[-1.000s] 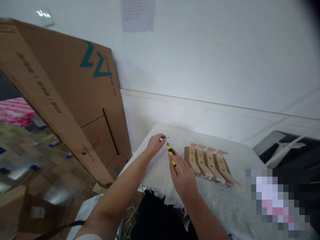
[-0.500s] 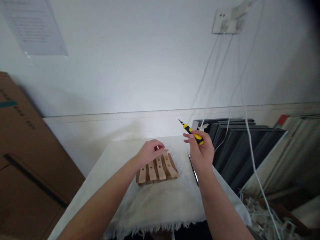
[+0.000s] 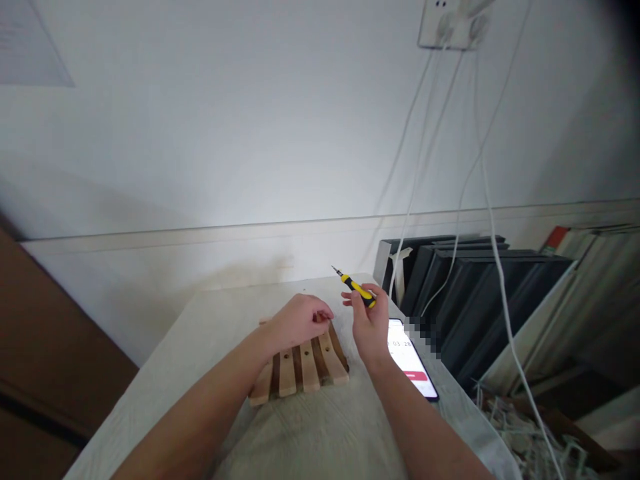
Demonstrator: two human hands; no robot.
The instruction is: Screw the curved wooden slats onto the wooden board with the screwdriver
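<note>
My right hand [image 3: 371, 327] grips a yellow and black screwdriver [image 3: 361, 291], its thin metal tip pointing up and to the left. My left hand [image 3: 303, 320] is closed in a pinch above the far side of a small wooden slatted piece [image 3: 309, 373]; whatever its fingertips hold, if anything, is hidden. Pale wooden strips with dark holes lie side by side on a darker wooden base. The hand and wrist cover part of the strips. All of this rests on a white cloth-covered table [image 3: 220, 313].
Beside my right forearm lies a phone [image 3: 413, 373] with a lit screen. Dark panels [image 3: 465, 293] lean against the wall at right. White cables [image 3: 493, 227] hang from a wall socket [image 3: 445, 27]. A brown board [image 3: 45, 347] stands at left.
My view has shifted, bringing more of the phone into sight. The screwdriver in my right hand has moved left and down, closer to my left hand, which stays pinched over the wooden piece.
</note>
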